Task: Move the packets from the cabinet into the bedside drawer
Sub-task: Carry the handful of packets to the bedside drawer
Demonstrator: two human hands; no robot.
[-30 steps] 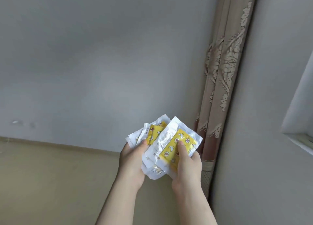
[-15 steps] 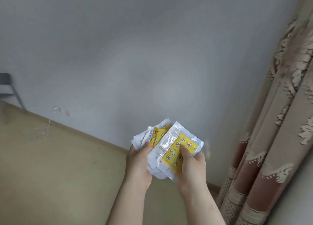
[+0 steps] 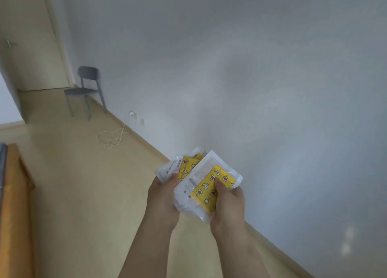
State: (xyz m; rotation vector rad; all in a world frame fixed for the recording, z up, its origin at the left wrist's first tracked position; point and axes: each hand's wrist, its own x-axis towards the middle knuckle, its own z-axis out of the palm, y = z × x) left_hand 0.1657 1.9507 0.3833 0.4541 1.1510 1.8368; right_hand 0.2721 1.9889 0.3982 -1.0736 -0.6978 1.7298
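Packets point(image 3: 206, 183): crinkly, glossy plastic rectangles.

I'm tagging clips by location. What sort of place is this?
Probably a sparsely furnished room in a home: a chair by a door, a plain floor with a loose cable, bare wall.

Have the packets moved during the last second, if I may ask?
Yes. The packets have swung left along the wall, away from the curtain, now out of view, toward the chair.
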